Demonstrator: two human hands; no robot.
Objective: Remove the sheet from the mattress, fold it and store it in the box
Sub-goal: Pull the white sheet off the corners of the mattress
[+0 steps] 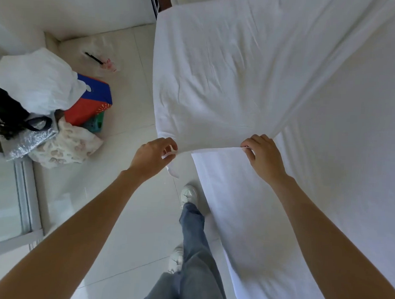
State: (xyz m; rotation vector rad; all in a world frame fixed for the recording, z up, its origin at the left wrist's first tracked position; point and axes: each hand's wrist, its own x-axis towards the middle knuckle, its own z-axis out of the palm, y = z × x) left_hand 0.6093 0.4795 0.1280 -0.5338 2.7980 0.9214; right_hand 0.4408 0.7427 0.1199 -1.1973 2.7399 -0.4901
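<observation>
Both hands grasp the near edge of the white sheet (228,78), lifted off the mattress (348,177). The left hand (152,155) pinches the corner out over the floor (127,214); the right hand (262,157) pinches the same edge further along, above the mattress side. The edge runs taut between the 2 hands, and the rest of the sheet lies spread over the bed. A pile of bags (37,94) sits on the floor to the left.

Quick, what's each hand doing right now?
Left hand: pinching the edge of the white sheet.
Right hand: pinching the same sheet edge.
</observation>
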